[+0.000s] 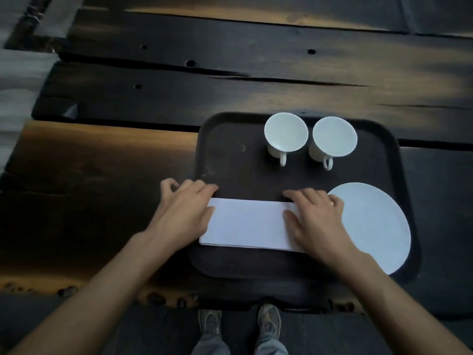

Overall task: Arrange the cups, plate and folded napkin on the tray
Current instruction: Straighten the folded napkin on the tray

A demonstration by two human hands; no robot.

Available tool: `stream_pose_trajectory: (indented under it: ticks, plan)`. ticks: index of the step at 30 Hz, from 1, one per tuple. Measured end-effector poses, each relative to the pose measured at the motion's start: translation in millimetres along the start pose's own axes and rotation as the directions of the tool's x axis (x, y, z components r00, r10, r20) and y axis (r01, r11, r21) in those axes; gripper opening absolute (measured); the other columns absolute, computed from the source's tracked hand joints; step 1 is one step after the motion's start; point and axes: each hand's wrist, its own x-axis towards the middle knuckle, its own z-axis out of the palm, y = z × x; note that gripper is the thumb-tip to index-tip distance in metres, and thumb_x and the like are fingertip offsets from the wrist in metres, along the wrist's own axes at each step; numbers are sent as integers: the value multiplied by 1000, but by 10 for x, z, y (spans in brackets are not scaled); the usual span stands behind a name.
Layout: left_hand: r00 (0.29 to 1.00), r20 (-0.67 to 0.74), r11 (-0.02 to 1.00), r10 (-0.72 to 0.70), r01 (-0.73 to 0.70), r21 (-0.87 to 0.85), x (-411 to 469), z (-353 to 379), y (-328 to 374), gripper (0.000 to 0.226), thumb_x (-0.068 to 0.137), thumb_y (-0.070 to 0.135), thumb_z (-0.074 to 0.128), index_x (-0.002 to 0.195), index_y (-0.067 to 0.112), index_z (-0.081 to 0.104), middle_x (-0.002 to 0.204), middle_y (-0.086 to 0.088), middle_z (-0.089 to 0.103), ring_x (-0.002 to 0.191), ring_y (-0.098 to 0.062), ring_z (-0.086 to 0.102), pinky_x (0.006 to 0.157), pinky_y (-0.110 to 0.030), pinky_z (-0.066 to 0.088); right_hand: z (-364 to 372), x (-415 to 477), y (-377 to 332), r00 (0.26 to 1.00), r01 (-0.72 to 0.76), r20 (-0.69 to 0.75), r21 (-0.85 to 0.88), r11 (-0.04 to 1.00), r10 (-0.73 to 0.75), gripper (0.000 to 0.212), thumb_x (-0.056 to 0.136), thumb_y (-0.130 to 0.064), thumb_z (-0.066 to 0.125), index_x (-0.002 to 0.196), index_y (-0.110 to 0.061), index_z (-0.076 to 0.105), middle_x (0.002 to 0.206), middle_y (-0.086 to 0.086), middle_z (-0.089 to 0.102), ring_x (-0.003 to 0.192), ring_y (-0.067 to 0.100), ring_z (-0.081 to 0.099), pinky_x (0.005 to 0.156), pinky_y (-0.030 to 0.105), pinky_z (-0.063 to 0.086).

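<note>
A dark rounded tray [230, 155] lies on the wooden table. Two white cups stand side by side at its far edge, the left cup [285, 133] and the right cup [334, 138], handles pointing toward me. A white plate [376, 226] lies flat in the tray's near right corner. A white folded napkin [247, 224] lies across the tray's near left part. My left hand [184, 211] rests on the napkin's left end, fingers spread flat. My right hand [317, 216] presses flat on its right end, partly covering the plate's left rim.
The table [128, 175] is made of dark rough planks with cracks and knot holes. Its front edge runs just below the tray. My two shoes [240, 324] stand on the floor beneath that edge. Bare wood lies left of and behind the tray.
</note>
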Motion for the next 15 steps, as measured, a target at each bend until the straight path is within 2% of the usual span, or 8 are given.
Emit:
stream_pose_trajectory:
  ticks: [3, 9, 12, 15]
  plan:
    - [999, 24, 999, 28, -29, 34, 81, -22, -31, 33, 95, 35, 58, 128, 34, 58, 120, 11, 61, 112, -16, 48, 85, -39, 18, -46, 79, 131, 996, -5, 83, -46, 999, 9, 34, 98, -36, 55, 132, -32, 57, 124, -4, 56, 118, 24, 50, 102, 42, 23]
    - [1000, 10, 1000, 11, -11, 1, 190, -58, -60, 4, 92, 34, 63, 92, 38, 62, 93, 14, 59, 98, -15, 46, 73, -34, 8, -41, 170, 213, 1000, -2, 21, 29, 1000, 2, 12, 97, -23, 58, 104, -28, 66, 103, -6, 59, 102, 24, 53, 88, 37, 24]
    - [999, -38, 1000, -10, 9, -22, 206, -70, -39, 3, 91, 33, 63, 90, 36, 63, 91, 13, 60, 96, -15, 46, 73, -35, 9, -31, 199, 206, 999, -10, -41, 38, 999, 12, 12, 97, -21, 59, 102, -25, 69, 100, -4, 62, 98, 26, 55, 83, 35, 21]
    - [995, -97, 998, -11, 6, -57, 109, -69, -10, 11, 90, 32, 67, 100, 34, 64, 102, 12, 59, 103, -18, 49, 78, -35, 13, -26, 161, 224, 995, 9, -96, 56, 998, -3, 14, 95, -26, 65, 107, -24, 70, 106, -3, 64, 101, 28, 55, 88, 38, 26]
